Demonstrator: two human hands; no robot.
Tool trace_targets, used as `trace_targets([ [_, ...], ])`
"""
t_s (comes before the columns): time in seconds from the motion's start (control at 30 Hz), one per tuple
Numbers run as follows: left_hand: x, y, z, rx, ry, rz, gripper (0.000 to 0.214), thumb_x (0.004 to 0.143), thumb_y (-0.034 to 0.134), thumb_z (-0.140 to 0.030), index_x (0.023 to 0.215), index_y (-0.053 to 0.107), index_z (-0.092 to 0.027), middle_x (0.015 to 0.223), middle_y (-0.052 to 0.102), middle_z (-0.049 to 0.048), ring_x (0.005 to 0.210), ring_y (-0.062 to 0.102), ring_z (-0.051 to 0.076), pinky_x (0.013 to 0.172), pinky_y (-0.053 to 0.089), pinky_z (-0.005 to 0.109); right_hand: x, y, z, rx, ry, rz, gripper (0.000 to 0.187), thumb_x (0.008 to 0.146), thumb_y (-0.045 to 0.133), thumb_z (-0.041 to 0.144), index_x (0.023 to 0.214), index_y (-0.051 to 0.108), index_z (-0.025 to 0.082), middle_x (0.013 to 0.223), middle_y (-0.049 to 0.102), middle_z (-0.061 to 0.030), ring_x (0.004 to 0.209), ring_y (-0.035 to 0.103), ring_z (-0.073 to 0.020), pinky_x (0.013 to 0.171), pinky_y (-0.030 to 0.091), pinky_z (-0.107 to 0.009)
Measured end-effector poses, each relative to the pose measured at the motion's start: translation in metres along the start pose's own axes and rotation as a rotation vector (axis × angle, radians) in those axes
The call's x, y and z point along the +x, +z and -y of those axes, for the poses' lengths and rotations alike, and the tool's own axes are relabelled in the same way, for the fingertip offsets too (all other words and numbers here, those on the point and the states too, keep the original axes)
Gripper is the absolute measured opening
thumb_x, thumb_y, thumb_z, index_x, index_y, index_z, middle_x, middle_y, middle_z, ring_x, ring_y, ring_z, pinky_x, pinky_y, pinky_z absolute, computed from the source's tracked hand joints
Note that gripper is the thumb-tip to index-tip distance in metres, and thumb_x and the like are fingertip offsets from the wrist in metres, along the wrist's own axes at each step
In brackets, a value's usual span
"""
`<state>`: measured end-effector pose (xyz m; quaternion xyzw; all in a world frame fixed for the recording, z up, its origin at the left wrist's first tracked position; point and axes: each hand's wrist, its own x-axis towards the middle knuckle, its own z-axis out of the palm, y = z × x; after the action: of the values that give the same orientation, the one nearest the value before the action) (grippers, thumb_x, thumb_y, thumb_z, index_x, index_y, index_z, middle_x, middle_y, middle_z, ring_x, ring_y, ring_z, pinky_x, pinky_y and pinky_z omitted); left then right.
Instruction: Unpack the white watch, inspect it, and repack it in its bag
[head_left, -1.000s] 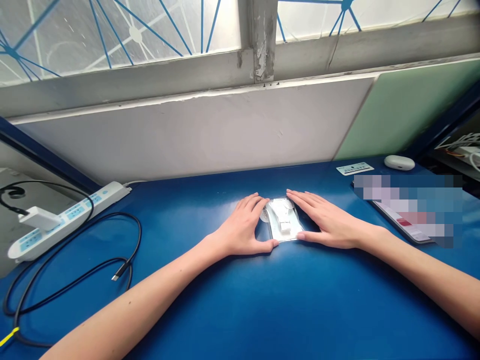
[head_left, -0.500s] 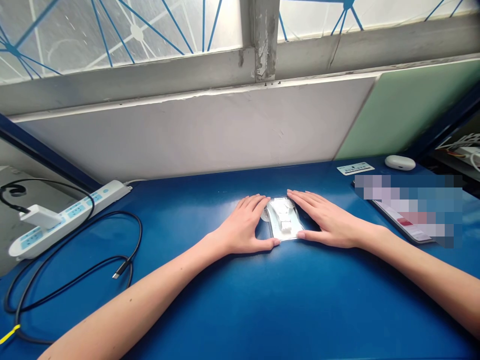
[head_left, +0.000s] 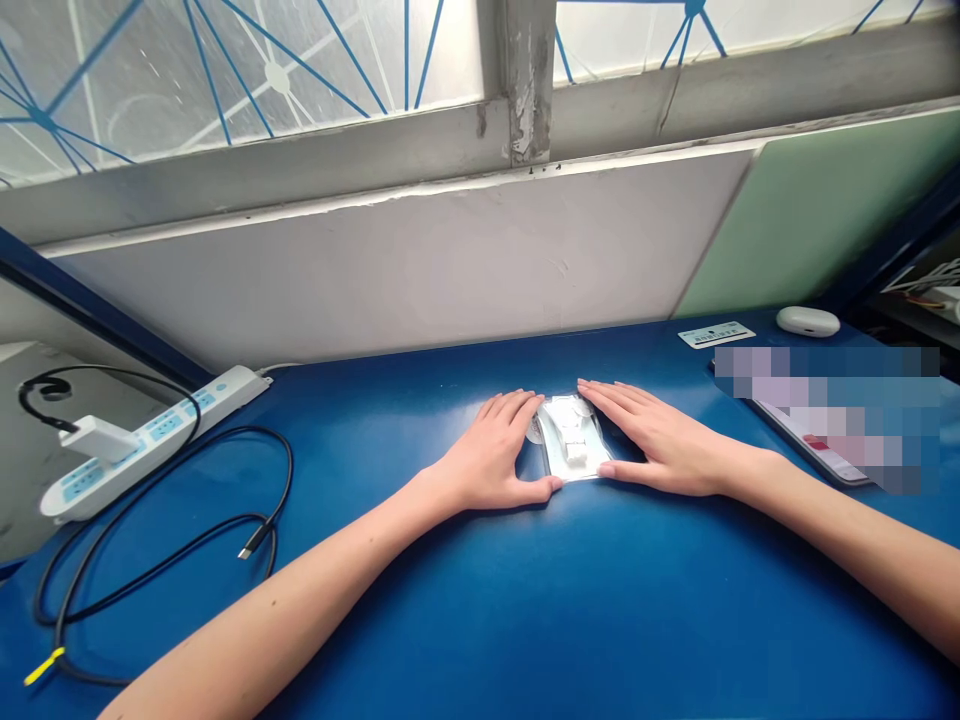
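Observation:
A small clear plastic packet (head_left: 576, 462) lies flat on the blue table, with a white item inside whose kind I cannot make out. My left hand (head_left: 495, 452) rests along the packet's left side, fingers stretched forward and thumb near its lower left corner. On the right side lies my right hand (head_left: 660, 440), its fingers also extended and its thumb touching the lower right corner. Both hands are open and flat, framing the packet without gripping it. A round clear piece at the packet's left edge is partly hidden by my left fingers.
A white power strip (head_left: 161, 430) with a charger (head_left: 105, 440) plugged in stands at the left. Its black cable (head_left: 289, 470) loops on the blue table (head_left: 525, 620). At the right lie a partly blurred phone (head_left: 810, 445), a card (head_left: 716, 335) and a white earbud case (head_left: 808, 321).
The view has shifted slightly, so things sit a little further right in the picture. Both hands and the packet keep the same positions relative to each other.

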<state>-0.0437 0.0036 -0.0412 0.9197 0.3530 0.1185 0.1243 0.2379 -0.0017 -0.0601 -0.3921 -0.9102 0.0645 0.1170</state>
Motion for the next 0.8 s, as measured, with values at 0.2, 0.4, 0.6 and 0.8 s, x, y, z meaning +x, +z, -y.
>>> trace_targets([
  [0.2,0.0010,0.0001,-0.0007,0.007,-0.004,0.007,0.095,0.079,0.067,-0.057,0.150,0.031,-0.006,0.156,0.035,0.0244,0.147,0.029,0.037,0.121,0.023,0.053,-0.0008,-0.0030,0.0017,-0.010,0.012,0.016,0.092,0.091,0.051,0.063,0.159,0.017,0.011,0.161,0.031,-0.0218,0.147,0.032,-0.0375,0.116,0.033,-0.057],
  [0.4,0.0007,0.0002,-0.0005,0.005,-0.013,0.019,0.097,0.080,0.066,-0.059,0.152,0.029,-0.006,0.158,0.032,0.0244,0.148,0.028,0.037,0.122,0.022,0.053,-0.0009,-0.0015,0.0013,-0.005,0.010,0.001,0.090,0.091,0.052,0.062,0.159,0.019,0.013,0.160,0.034,-0.0214,0.146,0.034,-0.0386,0.115,0.035,-0.058],
  [0.6,0.0012,-0.0011,-0.0015,0.001,-0.037,0.040,0.096,0.083,0.061,-0.066,0.152,0.029,-0.008,0.159,0.032,0.0222,0.149,0.027,0.036,0.122,0.021,0.052,-0.0010,-0.0022,0.0020,0.008,0.024,0.012,0.091,0.090,0.052,0.063,0.158,0.020,0.011,0.159,0.034,-0.0223,0.146,0.032,-0.0387,0.116,0.034,-0.058],
  [0.8,0.0009,-0.0006,-0.0023,0.007,-0.050,0.040,0.096,0.082,0.063,-0.062,0.153,0.027,-0.009,0.159,0.031,0.0220,0.149,0.026,0.035,0.122,0.022,0.052,-0.0015,-0.0017,0.0018,0.028,0.019,0.025,0.092,0.090,0.053,0.063,0.159,0.017,0.012,0.160,0.034,-0.0220,0.147,0.031,-0.0376,0.118,0.031,-0.058],
])
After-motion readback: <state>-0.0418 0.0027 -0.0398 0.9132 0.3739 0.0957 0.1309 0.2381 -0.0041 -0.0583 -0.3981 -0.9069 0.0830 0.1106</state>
